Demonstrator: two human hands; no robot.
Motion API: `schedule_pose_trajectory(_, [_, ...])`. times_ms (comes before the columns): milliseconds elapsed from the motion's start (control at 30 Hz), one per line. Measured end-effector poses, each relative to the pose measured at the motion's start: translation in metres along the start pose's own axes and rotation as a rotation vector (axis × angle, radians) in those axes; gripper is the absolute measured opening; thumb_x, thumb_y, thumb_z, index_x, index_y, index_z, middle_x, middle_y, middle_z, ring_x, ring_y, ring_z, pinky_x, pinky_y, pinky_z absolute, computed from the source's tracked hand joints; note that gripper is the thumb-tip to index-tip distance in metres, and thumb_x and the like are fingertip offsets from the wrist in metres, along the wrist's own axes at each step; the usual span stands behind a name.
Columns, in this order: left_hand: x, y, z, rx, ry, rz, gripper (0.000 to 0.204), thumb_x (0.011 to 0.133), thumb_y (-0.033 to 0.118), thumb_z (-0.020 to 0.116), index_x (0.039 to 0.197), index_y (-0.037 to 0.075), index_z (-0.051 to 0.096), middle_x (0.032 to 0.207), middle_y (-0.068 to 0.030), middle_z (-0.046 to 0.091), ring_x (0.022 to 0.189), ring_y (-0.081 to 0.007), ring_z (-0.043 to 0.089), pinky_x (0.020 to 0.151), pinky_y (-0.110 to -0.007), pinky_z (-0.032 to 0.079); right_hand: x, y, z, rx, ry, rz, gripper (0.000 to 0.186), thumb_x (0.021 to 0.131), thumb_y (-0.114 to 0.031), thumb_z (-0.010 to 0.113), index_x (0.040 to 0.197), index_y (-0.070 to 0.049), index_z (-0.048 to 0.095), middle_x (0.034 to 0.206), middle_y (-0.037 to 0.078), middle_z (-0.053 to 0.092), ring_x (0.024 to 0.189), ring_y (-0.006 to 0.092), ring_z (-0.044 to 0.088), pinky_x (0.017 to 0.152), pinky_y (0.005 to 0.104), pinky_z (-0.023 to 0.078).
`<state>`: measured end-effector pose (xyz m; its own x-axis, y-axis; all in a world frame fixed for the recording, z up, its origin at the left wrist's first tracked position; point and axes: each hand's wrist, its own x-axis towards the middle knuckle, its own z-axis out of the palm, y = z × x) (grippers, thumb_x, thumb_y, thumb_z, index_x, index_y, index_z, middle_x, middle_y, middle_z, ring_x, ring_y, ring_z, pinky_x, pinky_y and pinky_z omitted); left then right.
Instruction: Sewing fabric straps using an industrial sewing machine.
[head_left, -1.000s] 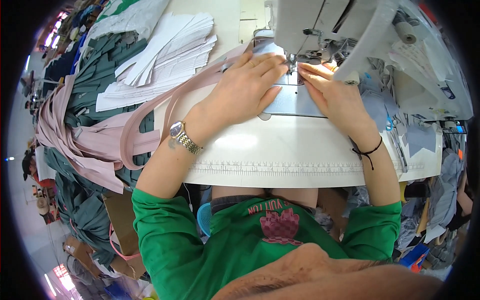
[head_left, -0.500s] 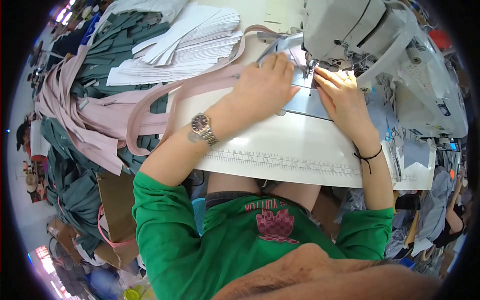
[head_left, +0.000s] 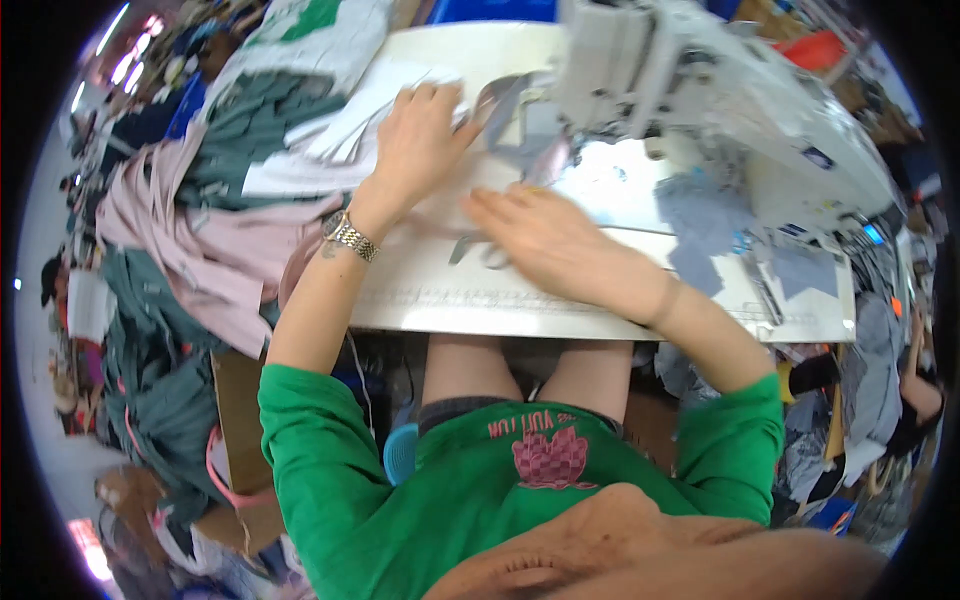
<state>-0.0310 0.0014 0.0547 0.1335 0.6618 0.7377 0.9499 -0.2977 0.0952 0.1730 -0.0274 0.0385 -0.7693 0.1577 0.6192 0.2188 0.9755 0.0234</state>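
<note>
At left on the white counter [head_left: 500, 50], near thin white strips [head_left: 305, 170], our left grip [head_left: 418, 145] was released; our blurred right grip [head_left: 545, 235] we couldn't tell.

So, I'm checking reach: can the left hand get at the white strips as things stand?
Probably yes: the left hand appears right by the white strips, with nothing visible in between.

Table edge [head_left: 520, 325] offers passage; sewing machine [head_left: 750, 95] blocks beyond.
</note>
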Motion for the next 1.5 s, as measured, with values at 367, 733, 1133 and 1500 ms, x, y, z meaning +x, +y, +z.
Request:
schedule_pose_trajectory(367, [0.006,-0.075,-0.028,-0.248,-0.144,-0.469,0.020,0.092,0.014,0.059,0.093,0.001,0.073,0.078,-0.0133,0.073,0.067,-0.0294,0.070,0.063,-0.035,0.053,-0.098,-0.061,-0.076,0.245,-0.010,0.157,0.014,0.074,-0.012,0.068,0.086,-0.008,0.061,0.089,0.008,0.056,0.080,0.0264,0.060,0.068,0.0369,0.051])
schedule_pose_trajectory(733, [-0.020,0.081,0.019,-0.361,-0.321,0.271,0.015,0.074,0.007,0.071,0.088,0.008,0.076,0.085,-0.0092,0.069,0.093,-0.0302,0.060,0.088,-0.039,0.047,-0.085,-0.031,-0.061,0.253,-0.112,0.397,0.042,0.080,-0.020,0.072,0.118,-0.005,0.062,0.112,0.015,0.063,0.103,0.0337,0.061,0.085,0.0443,0.051])
schedule_pose_trajectory(1133, [-0.030,0.045,0.030,-0.425,-0.469,-0.083,0.011,0.084,0.014,0.073,0.091,0.006,0.076,0.089,-0.0089,0.070,0.093,-0.0285,0.059,0.082,-0.037,0.049,-0.114,-0.064,-0.053,0.188,-0.323,0.152,0.030,0.090,-0.017,0.058,0.119,-0.011,0.062,0.139,0.011,0.055,0.130,0.0268,0.053,0.110,0.0509,0.040])
schedule_pose_trajectory(1500, [-0.079,0.088,-0.018,-0.241,-0.419,0.433,0.033,0.089,0.022,0.067,0.112,-0.001,0.066,0.119,-0.0143,0.065,0.120,-0.0289,0.058,0.108,-0.048,0.039,-0.097,-0.044,-0.041,0.080,-0.059,0.026,0.034,0.080,-0.014,0.060,0.110,-0.002,0.066,0.113,0.012,0.067,0.106,0.0244,0.064,0.096,0.0417,0.052])
